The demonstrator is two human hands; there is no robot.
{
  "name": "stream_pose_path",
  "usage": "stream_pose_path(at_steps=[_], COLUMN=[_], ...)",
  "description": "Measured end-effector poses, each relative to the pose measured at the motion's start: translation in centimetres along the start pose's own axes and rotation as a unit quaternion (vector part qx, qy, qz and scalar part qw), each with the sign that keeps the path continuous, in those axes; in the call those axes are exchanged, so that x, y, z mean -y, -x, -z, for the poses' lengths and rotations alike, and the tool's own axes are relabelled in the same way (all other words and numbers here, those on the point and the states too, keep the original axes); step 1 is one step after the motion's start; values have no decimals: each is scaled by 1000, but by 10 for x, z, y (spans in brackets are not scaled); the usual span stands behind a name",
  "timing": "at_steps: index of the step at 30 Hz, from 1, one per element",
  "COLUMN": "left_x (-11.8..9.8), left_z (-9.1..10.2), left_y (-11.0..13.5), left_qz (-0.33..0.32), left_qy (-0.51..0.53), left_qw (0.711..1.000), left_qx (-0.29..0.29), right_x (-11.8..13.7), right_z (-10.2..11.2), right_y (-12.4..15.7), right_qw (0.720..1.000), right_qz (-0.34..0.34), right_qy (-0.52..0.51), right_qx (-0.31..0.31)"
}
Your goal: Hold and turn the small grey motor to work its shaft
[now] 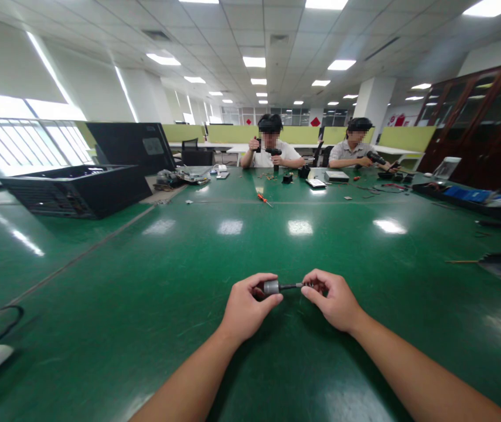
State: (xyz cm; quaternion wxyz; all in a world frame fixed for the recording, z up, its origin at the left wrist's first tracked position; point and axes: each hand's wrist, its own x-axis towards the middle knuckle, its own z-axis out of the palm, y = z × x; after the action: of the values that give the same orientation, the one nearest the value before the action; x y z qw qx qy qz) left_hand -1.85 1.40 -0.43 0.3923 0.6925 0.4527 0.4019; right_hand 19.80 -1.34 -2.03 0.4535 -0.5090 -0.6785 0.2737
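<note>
A small grey metal cylinder (pixel 271 287) with a thin dark shaft (pixel 289 286) is held level, just above or on the green table; its exact kind is not clear. My left hand (pixel 245 308) closes its thumb and fingers around the cylinder's left end. At the shaft's far tip, my right hand (pixel 337 302) is closed in a pinch, with thumb and fingertips on a small dark piece that I cannot make out clearly. Part of the cylinder is hidden by my left fingers.
An orange screwdriver (pixel 264 200) lies mid-table. Left stands a black metal case (pixel 78 190); right, a black tray (pixel 465 196) holds blue items. Across the table (pixel 188 246) sit two people, one (pixel 292 153) with a drill, another (pixel 340 153) with a dark tool.
</note>
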Motion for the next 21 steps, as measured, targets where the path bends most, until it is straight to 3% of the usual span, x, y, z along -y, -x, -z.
stream_pose_path(at_steps=[6, 13, 21], left_x=[5, 11, 9], left_z=[1, 2, 11], left_y=[-3, -7, -13], left_qz=[8, 15, 56], left_qy=[14, 79, 207], left_qw=[1000, 997, 969], left_qx=[-4, -23, -120], right_x=[-4, -17, -23], right_z=[-2, -2, -2], right_y=[-2, -11, -16], right_qw=[993, 976, 977], right_qz=[-46, -98, -112], right_qy=[-111, -191, -183], right_qx=[9, -31, 15])
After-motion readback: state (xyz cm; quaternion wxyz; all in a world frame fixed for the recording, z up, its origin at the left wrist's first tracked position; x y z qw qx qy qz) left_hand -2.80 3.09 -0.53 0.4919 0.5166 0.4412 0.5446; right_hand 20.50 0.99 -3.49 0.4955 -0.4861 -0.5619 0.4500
